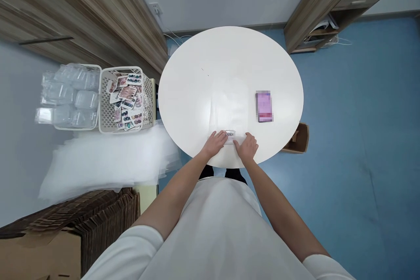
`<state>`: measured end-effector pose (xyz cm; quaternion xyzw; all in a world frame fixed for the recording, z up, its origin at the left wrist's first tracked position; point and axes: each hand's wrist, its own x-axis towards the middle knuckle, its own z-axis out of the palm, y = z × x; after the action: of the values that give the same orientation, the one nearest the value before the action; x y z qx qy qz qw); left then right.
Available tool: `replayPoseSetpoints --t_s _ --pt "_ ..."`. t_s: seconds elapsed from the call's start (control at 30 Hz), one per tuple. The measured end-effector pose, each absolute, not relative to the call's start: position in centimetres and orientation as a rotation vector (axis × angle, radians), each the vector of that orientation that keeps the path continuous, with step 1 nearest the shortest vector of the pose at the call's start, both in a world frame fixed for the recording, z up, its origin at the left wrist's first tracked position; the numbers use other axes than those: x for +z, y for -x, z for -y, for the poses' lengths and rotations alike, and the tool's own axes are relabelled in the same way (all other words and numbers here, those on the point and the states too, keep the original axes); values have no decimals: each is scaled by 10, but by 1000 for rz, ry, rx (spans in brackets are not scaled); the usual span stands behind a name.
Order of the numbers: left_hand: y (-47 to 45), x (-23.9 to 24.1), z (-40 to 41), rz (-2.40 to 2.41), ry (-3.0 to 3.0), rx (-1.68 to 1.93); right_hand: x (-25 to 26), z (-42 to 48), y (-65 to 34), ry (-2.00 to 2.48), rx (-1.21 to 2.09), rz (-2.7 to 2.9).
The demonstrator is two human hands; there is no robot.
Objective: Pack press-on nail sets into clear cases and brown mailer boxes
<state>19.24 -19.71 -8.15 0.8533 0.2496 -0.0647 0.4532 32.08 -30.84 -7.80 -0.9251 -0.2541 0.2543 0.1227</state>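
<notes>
My left hand rests near the close edge of the white table, its fingers stretched flat over the left end of a small clear packet. Small dark pieces show in that packet; its left end is hidden under my fingers. Beneath and beyond it a thin translucent sheet is spread on the tabletop. My right hand lies at the sheet's right near corner, thumb held apart from the fingers and pointing towards the packet.
On the white table a phone-like pink rectangle lies to the right. Left of the table, a white basket holds carded small items beside clear plastic boxes. Stacked white sheets, folded cardboard and an open carton surround the table.
</notes>
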Motion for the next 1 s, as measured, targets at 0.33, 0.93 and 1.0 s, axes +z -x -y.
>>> replayPoseSetpoints --t_s 0.33,0.93,1.0 --pt "-190 -78 196 -697 -1899 -141 -87 301 -337 2104 843 1946" --pt "-170 -46 215 -594 -2195 -312 -62 316 -329 1880 847 2061" --pt "-174 -45 211 -649 -2242 -272 -57 312 -333 1929 783 2024"
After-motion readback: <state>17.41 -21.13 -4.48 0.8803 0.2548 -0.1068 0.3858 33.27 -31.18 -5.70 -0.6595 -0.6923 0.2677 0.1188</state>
